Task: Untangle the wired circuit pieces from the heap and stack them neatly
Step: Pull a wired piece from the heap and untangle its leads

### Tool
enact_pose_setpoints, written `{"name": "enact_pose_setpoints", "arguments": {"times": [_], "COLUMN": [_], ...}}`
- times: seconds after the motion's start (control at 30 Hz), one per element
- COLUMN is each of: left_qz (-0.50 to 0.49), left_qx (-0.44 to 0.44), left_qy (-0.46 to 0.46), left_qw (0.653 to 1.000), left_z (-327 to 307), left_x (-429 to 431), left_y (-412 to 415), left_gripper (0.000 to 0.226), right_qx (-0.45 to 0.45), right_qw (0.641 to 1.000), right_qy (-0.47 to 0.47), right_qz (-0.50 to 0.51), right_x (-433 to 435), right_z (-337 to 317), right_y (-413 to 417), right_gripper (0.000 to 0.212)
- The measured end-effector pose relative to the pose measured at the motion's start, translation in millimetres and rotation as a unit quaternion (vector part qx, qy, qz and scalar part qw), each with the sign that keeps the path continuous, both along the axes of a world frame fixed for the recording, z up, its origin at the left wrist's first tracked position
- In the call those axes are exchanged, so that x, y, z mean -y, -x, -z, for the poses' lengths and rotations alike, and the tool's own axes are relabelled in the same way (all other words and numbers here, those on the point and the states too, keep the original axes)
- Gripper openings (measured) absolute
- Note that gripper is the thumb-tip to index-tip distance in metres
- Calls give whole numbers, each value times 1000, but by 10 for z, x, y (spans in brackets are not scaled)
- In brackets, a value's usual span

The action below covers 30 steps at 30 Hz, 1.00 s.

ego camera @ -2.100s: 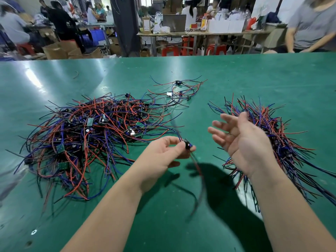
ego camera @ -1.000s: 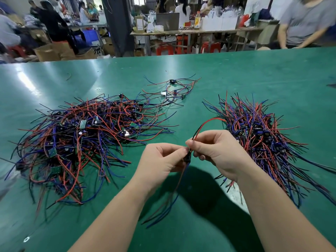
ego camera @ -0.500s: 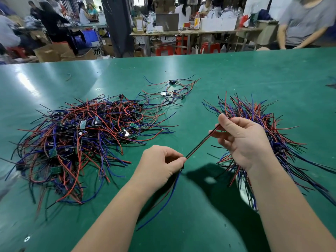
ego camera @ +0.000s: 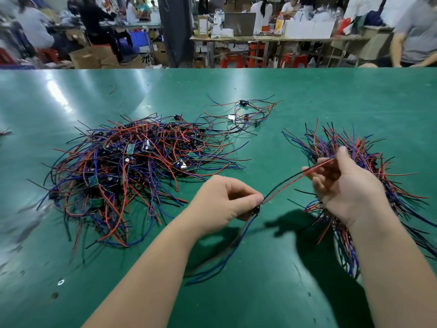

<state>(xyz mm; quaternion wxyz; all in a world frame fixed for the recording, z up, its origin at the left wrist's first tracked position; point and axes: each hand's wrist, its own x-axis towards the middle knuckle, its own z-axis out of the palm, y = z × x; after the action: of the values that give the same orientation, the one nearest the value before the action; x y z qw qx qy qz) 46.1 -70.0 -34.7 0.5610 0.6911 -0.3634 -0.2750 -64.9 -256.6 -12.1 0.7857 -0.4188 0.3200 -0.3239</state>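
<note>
Heap (ego camera: 132,171): a tangle of red, blue and black wires with small green circuit boards caught among them. It spreads wide over the left half of the green table (ego camera: 307,91), and wire ends stick out on every side.
Stack (ego camera: 331,143): a second mass of the same wired pieces on the right side of the table, well apart from the heap. Its wires lie roughly one way, with ends fanning toward the far side. The right hand and forearm cover its near part.
Small cluster (ego camera: 246,114): a few loose wired pieces beyond the heap's far right edge. I cannot tell whether its wires touch the heap.
Right hand (ego camera: 345,185): raised in front of the stack with the thumb pointing up. Thumb and forefinger pinch the red and black wires near their free ends. The other fingers are loosely curled and slightly apart.
Left hand (ego camera: 227,200): held over bare table between heap and stack. The fingers are curled in, with thumb and fingertips pressed together on the piece's small dark board.
Held piece (ego camera: 283,183): one wired piece, clear of both piles. Its red and black wires run from the left fingertips up to the right hand. Blue and dark wires hang from the board toward the table, blurred.
</note>
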Motion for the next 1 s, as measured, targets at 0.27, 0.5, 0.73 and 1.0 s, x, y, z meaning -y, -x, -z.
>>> {"name": "enact_pose_setpoints", "arguments": {"times": [0.27, 0.5, 0.73, 1.0], "left_qz": [-228, -199, -326, -291], "left_qx": [-95, 199, 360, 389], "left_qy": [141, 31, -283, -371], "left_qw": [959, 959, 827, 791], "left_z": [8, 45, 214, 278], "left_x": [67, 13, -267, -244], "left_y": [-63, -103, -580, -615], "left_gripper": [7, 19, 48, 43], "right_qx": [-51, -43, -305, -346], "right_qw": [957, 918, 789, 755], "right_qy": [218, 390, 501, 522], "right_qz": [-182, -62, 184, 196], "right_x": [-351, -478, 132, 54], "right_z": [96, 74, -56, -123], "right_y": [-109, -123, 247, 237], "right_gripper": [34, 15, 21, 21]}}
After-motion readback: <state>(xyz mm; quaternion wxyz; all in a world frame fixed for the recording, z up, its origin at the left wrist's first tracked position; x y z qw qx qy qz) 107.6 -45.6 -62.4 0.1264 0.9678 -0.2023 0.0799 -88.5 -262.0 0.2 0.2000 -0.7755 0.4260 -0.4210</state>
